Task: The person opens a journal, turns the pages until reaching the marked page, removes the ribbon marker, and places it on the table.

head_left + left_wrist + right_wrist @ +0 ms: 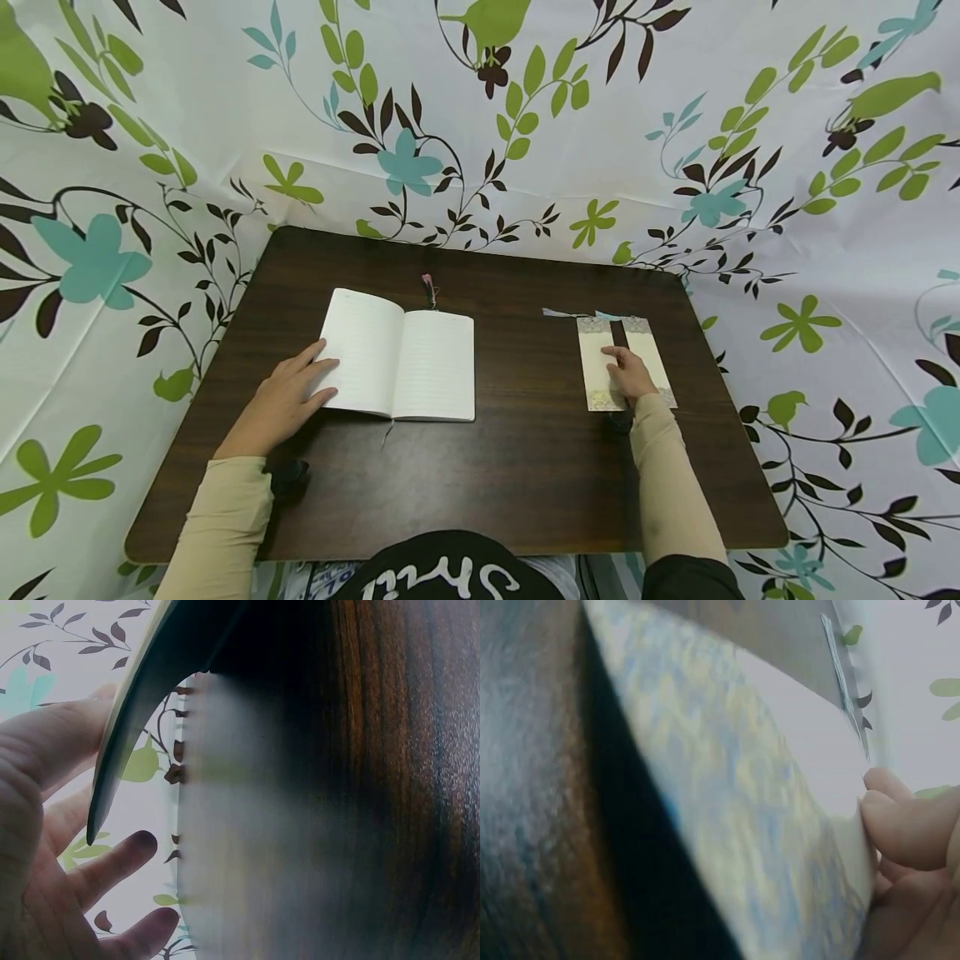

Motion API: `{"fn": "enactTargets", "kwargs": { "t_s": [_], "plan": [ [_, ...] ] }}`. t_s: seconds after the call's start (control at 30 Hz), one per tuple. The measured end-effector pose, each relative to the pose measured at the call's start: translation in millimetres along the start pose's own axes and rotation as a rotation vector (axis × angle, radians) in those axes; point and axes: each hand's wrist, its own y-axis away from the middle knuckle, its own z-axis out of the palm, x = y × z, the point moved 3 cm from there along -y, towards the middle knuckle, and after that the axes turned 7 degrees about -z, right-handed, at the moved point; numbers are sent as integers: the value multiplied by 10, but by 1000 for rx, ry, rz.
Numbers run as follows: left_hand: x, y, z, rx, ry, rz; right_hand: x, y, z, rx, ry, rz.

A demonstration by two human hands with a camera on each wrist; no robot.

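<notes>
The left hand (281, 404) lies flat, fingers straight, on the open white lined notebook (401, 357). The right hand (630, 375) rests curled fingers on two pale patterned paper bookmarks (600, 362). Only its wrist view shows a fingertip (889, 784) at one bookmark's edge.

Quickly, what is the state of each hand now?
Left hand: open, fingers flat on the open notebook.
Right hand: fingers on a bookmark; grip cannot be told.

Left hand (281, 404) flat, fingers straight; right hand (628, 374) palm-down, fingers loosely bent.

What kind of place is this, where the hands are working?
Probably a makeshift indoor workstation: a small dark wooden table enclosed by hanging floral sheets, with an open notebook and two bookmarks laid out on it.
</notes>
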Motion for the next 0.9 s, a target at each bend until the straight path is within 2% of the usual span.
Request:
{"fn": "enactTargets", "kwargs": {
  "t_s": [0.13, 0.43, 0.63, 0.9],
  "plan": [
    [1, 1, -6, -1, 1, 3, 26, -13, 12, -9, 54, 23],
    [25, 7, -18, 3, -1, 12, 66, -88, 59, 4, 226, 19],
    [22, 6, -15, 1, -2, 16, 48, -69, 78, -8, 282, 61],
    [10, 2, -2, 0, 3, 11, 63, -64, 102, 12, 344, 35]
  ]
}}
